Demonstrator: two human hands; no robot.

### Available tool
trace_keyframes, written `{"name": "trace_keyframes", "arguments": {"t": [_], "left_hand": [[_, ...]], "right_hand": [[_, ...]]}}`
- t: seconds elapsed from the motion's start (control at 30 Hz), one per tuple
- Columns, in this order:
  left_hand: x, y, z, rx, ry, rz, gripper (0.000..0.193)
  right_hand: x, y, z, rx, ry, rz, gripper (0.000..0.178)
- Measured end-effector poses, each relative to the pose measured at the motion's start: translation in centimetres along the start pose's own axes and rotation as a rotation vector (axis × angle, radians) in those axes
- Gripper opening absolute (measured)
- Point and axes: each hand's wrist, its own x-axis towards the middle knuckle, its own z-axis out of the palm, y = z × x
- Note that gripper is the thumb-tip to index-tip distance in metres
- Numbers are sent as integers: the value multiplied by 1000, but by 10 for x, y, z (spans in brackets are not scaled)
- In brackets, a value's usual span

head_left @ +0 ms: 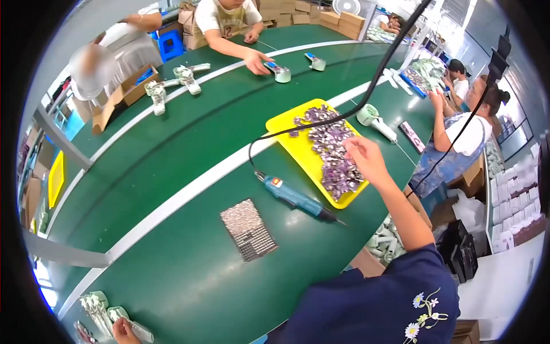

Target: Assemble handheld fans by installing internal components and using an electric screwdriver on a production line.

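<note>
1. The right hand (362, 156) is over the small shiny purple-and-silver pieces (329, 136) in the shallow yellow plastic tray (297, 155); its fingertips are drawn nearly together, and I cannot tell whether they grip one. A loose pinch could drop a piece or bring up several.
2. The left hand (123, 332), partly cut off, has bent fingers against a pale green and white plastic part (140, 331); I cannot tell how firm its hold is. A poor grip could let it slip.
3. The thick black cable (376, 86) crosses in front of the tray; a rising arm might snag it and drag the teal electric screwdriver (295, 198).
4. The screwdriver's tip points toward the desk's near edge, so a knock could roll it off.
5. The tray's near corner is close to that edge, leaving little margin.
6. Bare green desk (189, 281) lies left of the silvery rectangular grid block (249, 229), giving room to move.
</note>
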Motion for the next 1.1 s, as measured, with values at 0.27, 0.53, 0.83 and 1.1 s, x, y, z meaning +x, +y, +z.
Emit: {"name": "trace_keyframes", "arguments": {"t": [0.27,0.53,0.83,1.1], "left_hand": [[-67,137,61,-492,-171,-47,7],[-141,259,117,-644,-155,76,2],[-181,242,129,-812,-67,-8,7],[-173,257,127,-718,70,-140,15]], "right_hand": [[58,26,44,-878,37,-494,32],[85,15,60,-1135,-38,-487,36],[61,5,37,-500,141,-470,19],[-69,-71,106,716,-608,349,29]]}}
